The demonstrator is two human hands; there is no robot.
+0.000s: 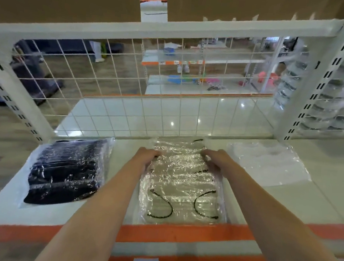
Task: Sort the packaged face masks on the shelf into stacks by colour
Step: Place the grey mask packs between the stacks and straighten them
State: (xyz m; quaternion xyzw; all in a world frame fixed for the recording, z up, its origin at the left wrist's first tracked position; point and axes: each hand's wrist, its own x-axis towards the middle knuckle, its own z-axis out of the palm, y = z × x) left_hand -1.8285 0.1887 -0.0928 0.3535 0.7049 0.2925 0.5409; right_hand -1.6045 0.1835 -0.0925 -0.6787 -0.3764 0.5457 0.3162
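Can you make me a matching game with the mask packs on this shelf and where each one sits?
Things:
1. black mask pack
2. grey mask pack with black ear loops
3. white mask pack
4. orange strip

Places:
A. along the shelf's front edge
B. far right of the shelf
C. far left of the shelf
D. in the middle, with the left hand and right hand on it

Pairs: 1-C, 2-D, 3-B, 4-A

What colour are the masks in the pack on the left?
Black, seen in the head view.
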